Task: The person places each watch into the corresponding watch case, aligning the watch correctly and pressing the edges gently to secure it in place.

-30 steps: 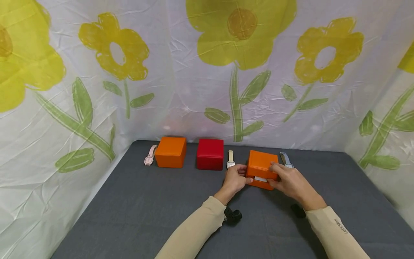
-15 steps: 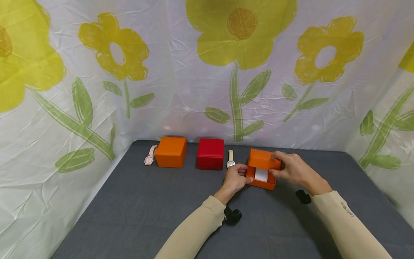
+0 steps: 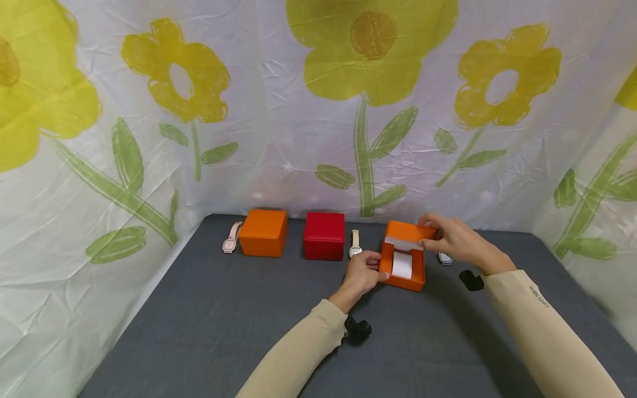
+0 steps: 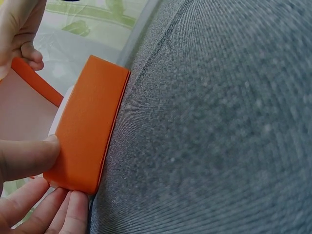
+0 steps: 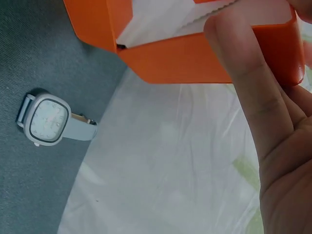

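- The open box [image 3: 404, 284] sits towards the right of the grey bench [image 3: 224, 320], between the person's two hands.
- The left hand [image 3: 362, 275] has hold of its near left corner; the left wrist view shows the thumb at the rim and the other fingers against the left end, the corner held between them.
- The right hand [image 3: 458, 240] pinches the raised lid [image 3: 402, 231] at its right end, thumb on the near side, the rest of the fingers partly hidden on the far side, closed narrow on its edge.
- That lid leans back at the box's far side, pale lining showing.
- Inside the box lies a white pad [image 3: 402, 265], apart from the fingers of both hands.
- A blue watch [image 3: 445, 258] rests on the bench just right of the box, part of it hidden behind the right hand from the head view.
- A cream watch [image 3: 355, 252] lies just past the left hand; whether the fingers touch it I can't tell.
- Further left stand a red box [image 3: 324, 236] and an orange box [image 3: 264, 233], both closed, with a pink watch [image 3: 229, 245] beside the orange one.
- Flowered cloth [image 3: 278, 138] hangs behind everything.
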A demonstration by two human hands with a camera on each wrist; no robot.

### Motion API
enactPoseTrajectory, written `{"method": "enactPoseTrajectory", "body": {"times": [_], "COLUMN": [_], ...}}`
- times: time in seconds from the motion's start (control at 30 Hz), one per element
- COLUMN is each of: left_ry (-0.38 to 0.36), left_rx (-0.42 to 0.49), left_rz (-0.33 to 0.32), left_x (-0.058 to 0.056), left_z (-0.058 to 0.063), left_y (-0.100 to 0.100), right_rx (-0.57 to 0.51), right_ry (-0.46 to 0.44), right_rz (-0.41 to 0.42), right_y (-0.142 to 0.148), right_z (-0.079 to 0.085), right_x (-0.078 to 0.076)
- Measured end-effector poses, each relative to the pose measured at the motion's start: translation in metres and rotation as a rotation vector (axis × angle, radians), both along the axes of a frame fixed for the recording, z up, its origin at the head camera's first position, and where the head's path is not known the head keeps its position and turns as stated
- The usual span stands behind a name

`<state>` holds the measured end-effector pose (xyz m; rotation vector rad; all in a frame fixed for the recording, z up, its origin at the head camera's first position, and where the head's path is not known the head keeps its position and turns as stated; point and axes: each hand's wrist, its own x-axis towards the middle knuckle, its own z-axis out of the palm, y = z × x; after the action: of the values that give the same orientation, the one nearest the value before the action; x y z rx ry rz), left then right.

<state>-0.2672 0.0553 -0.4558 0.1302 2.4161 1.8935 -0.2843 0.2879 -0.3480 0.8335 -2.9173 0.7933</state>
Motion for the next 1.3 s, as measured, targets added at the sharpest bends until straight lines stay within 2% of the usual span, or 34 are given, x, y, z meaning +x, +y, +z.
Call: {"method": "enactPoseTrajectory", "body": {"times": [0.37,0.73,1.3], "left_ry": [0.004,-0.013,0.002], "left_rx": [0.03,0.045,0.021], "left_rz": [0.0,0.008,0.012], "left_x": [0.0,0.0,0.001], "left_z": [-0.002,-0.003,-0.001], "left_y": [0.0,0.001,-0.001], "right_rx": [-0.137,-0.164,-0.186], "right_ry": [-0.099,-0.047,-0.043], "right_rz": [-0.014,-0.055,-0.121], "right_y": [0.007,0.012,0.01], "right_z": [0.005,0.001,-0.002], "right_x": [-0.021,-0.039,-0.036]}}
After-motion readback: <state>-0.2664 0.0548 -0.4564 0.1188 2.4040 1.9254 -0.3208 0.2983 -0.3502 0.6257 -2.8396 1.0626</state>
